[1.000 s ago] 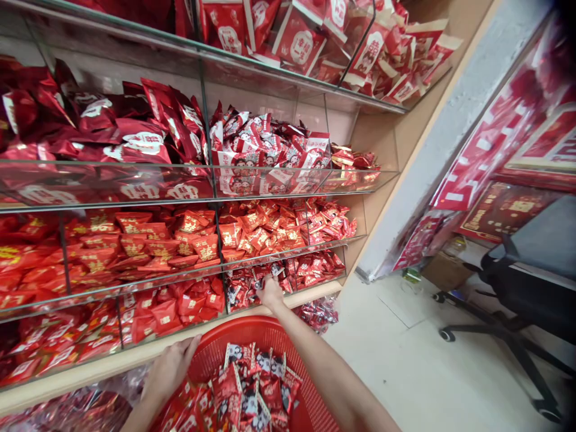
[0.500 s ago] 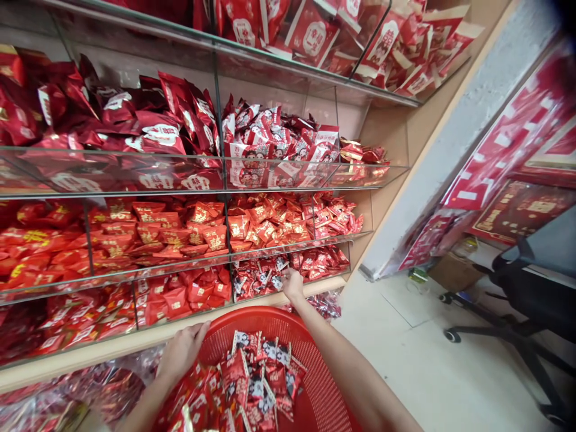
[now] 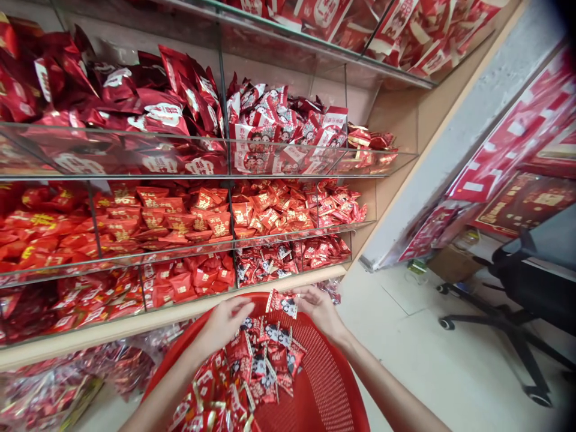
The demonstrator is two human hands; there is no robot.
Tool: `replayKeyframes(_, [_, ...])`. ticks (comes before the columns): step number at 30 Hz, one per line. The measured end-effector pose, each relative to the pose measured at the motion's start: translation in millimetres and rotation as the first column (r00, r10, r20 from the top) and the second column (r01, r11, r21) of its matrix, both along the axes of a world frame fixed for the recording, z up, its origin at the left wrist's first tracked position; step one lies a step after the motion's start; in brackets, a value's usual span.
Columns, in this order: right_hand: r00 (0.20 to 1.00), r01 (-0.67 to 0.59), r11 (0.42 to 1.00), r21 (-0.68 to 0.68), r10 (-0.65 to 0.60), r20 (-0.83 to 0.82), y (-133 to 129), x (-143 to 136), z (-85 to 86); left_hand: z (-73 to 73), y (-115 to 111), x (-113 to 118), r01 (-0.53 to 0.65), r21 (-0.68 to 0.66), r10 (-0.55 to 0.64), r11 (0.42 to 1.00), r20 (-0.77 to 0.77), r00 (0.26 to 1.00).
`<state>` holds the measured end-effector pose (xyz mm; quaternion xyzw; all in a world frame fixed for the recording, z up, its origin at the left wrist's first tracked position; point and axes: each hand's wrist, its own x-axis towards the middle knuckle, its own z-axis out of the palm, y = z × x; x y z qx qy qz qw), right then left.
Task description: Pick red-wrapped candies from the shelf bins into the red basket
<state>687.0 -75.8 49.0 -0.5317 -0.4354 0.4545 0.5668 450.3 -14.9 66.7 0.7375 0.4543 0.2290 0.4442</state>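
My right hand (image 3: 318,311) pinches one small red candy packet (image 3: 282,303) by its right end. The packet has dark-and-white cartoon figures and cream edges, and hangs over the far part of a red plastic basket (image 3: 326,360). Just left of the packet, my left hand (image 3: 227,324) is above the basket's rim with fingers loosely bent, apart and holding nothing. Below both hands, a pile of similar packets (image 3: 270,360) lies in the basket, beside red and gold ones (image 3: 211,396). More of the cartoon packets (image 3: 265,264) fill a low shelf compartment ahead.
Glass-fronted shelves (image 3: 180,252) with dividers hold red packets in several rows. Clear bags of packets (image 3: 90,372) lie under the bottom shelf board (image 3: 112,327). On the right are a wheeled black chair (image 3: 522,294), a cardboard box (image 3: 454,264) and tiled floor (image 3: 405,336).
My right hand has come back from the low compartment with a packet in it. My left hand has left the basket rim and moved right, close to the packet.
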Motion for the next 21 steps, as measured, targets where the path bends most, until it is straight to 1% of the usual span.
replayKeyframes(1, [1.000,-0.017,1.000,-0.010,0.017,-0.009,-5,-4,3.7,3.4,-4,12,0.044,-0.105,-0.034,0.994,0.093,0.995])
replayKeyframes(3, [0.998,-0.033,0.999,-0.034,0.031,-0.047,-12,-11,10.3,6.7,-10,31,0.071,-0.225,-0.025,0.972,0.203,0.979])
replayKeyframes(5, [0.992,-0.029,0.997,-0.065,0.021,-0.123,-16,-15,14.4,6.4,-13,44,0.060,-0.298,0.017,0.953,0.249,0.968])
replayKeyframes(7, [0.978,-0.028,0.993,-0.112,0.004,-0.208,-20,-17,15.1,4.5,-15,50,0.032,-0.339,0.062,0.940,0.264,0.963])
replayKeyframes(10, [0.960,-0.030,0.982,-0.185,-0.024,-0.280,-24,-16,9.3,1.8,-17,55,0.015,-0.386,0.100,0.922,0.276,0.956])
replayKeyframes(12, [0.960,-0.006,0.975,-0.221,-0.056,-0.274,-26,-15,2.9,0.3,-17,56,0.008,-0.425,0.120,0.905,0.273,0.954])
replayKeyframes(15, [0.966,0.044,0.964,-0.262,-0.107,-0.234,-28,-13,-4.7,-2.9,-18,57,-0.040,-0.477,0.183,0.878,0.257,0.949])
replayKeyframes(18, [0.966,0.021,0.955,-0.294,-0.096,-0.242,-29,-14,-7.3,-8.5,-17,56,-0.068,-0.513,0.231,0.856,0.262,0.937])
replayKeyframes(21, [0.964,-0.013,0.952,-0.306,-0.069,-0.257,-28,-16,-12.2,-16.7,-16,55,-0.063,-0.511,0.228,0.857,0.268,0.936])
